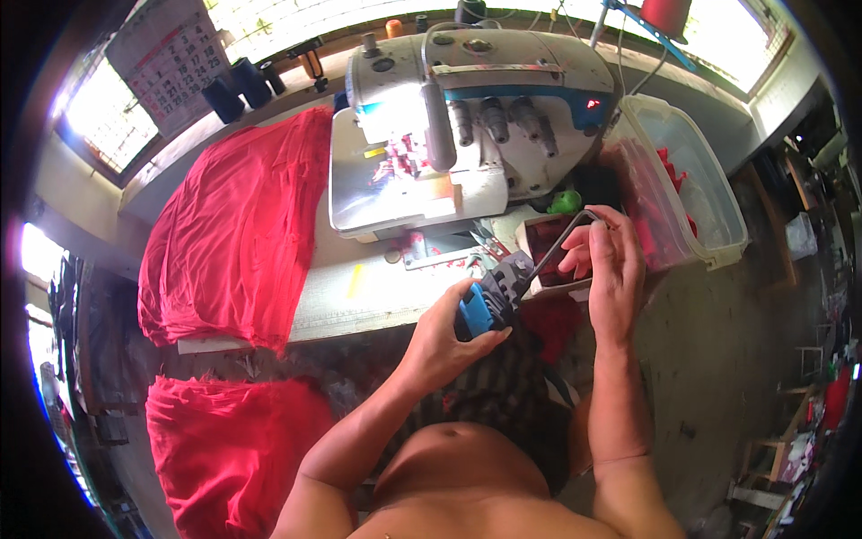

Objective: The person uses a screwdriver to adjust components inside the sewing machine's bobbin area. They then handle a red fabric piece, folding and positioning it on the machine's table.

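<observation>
My left hand (438, 340) grips a blue-and-dark-grey block-shaped device (476, 311), thumb on the near side and fingers on the far side. From the device's dark ribbed part a thin grey bent rod (558, 249) slants up to the right. My right hand (618, 269) pinches this rod near its bend, other fingers curled loosely. Both hands are raised in front of the table's front edge. Behind them stands a white-and-blue sewing machine (530, 81), its lamp lit over the needle area. The device's exact kind cannot be made out.
Red cloth (238, 216) covers the table's left side; another red pile (224, 458) lies lower left. A small open box (530, 238) sits behind the rod, near a green object (565, 201). A clear plastic bin (718, 202) with red pieces stands right. Dark thread cones (251, 83) line the sill.
</observation>
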Demonstrator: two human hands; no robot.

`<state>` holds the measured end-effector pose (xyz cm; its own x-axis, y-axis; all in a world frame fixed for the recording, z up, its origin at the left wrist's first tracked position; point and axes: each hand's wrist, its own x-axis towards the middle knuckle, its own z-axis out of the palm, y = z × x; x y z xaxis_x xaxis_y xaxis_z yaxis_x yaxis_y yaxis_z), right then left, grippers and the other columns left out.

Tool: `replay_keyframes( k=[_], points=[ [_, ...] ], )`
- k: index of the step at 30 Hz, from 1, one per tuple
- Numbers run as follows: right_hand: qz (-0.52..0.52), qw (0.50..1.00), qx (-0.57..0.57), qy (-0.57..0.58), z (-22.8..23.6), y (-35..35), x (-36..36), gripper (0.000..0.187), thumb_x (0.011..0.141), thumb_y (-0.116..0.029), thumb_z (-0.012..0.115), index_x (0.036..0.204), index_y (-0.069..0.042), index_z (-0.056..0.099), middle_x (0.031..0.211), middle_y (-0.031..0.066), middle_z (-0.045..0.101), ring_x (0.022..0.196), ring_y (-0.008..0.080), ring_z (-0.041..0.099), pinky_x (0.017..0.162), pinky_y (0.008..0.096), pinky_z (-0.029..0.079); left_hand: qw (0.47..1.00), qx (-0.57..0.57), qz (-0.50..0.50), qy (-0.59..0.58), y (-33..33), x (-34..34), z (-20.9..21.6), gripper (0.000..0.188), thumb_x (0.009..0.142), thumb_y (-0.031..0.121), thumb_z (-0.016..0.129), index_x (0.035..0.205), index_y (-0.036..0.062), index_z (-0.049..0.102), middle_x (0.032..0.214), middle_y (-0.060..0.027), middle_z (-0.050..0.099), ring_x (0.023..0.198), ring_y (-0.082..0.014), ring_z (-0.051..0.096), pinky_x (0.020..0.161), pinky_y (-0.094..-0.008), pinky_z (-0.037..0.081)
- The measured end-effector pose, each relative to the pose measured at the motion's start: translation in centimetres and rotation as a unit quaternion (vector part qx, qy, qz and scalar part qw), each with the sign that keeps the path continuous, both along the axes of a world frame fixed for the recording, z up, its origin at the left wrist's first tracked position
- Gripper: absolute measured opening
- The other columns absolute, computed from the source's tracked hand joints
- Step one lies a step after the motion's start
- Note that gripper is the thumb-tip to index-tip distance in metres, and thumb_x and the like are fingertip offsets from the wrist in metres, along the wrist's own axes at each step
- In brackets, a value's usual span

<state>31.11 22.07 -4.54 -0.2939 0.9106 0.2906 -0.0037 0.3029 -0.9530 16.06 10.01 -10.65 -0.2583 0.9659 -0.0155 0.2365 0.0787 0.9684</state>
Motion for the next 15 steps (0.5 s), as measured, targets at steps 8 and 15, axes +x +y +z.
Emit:
replay_keyframes(
  k=[8, 15],
  points=[
    [-0.098, 0.958, 0.164, -0.214, -1.5, 0.0, 1.9, 0.014, 0.086, -0.009, 0.05, 0.093, 0.001, 0.057, 0.07, 0.0113, 0.06, 0.057, 0.0224, 0.059, 0.055, 0.0289, 0.047, 0.996, -0.013, -0.003, 0.087, 0.8, 0.6, 0.7, 0.056, 0.067, 0.014, 0.075, 0.114, 0.0021, 0.048, 0.093, -0.0068, 0.056, 0.085, -0.0114, 0.053, 0.078, -0.026, 0.044],
    [-0.101, 0.928, 0.179, -0.312, -2.9, -1.0, 3.4, 0.013, 0.084, -0.012, 0.053, 0.088, 0.0, 0.058, 0.071, 0.0151, 0.06, 0.062, 0.0309, 0.059, 0.055, 0.0382, 0.045, 0.982, 0.003, 0.0, 0.188, 0.9, 1.2, -0.6, 0.057, 0.065, 0.02, 0.076, 0.112, 0.0012, 0.049, 0.091, -0.0146, 0.058, 0.082, -0.0243, 0.058, 0.077, -0.0315, 0.045]
  ],
)
